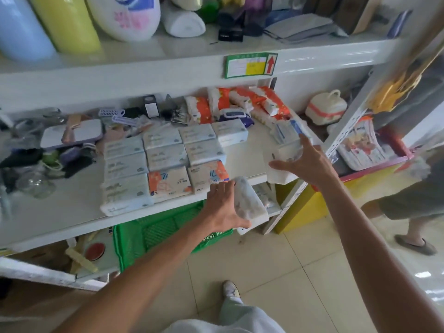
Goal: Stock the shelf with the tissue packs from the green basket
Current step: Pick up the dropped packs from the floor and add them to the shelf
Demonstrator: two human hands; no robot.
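My left hand (223, 207) grips a white tissue pack (249, 203) just in front of the white shelf's edge (60, 227). At the shelf's right end my right hand (305, 162) holds another white pack (281, 164), thumb under it, fingers spread over its top. Several pale blue and orange-white tissue packs (165, 164) lie in rows on the middle of the shelf. The green basket (165, 231) sits on the floor under the shelf, its mesh bottom showing; my left arm hides part of it.
Orange-and-white packs (242, 102) are piled at the shelf's back. Clutter of combs, boxes and glass jars (36, 181) fills the left side. A metal upright (346, 131) stands right of my hand. Another person's legs (415, 212) stand at the right on the tiled floor.
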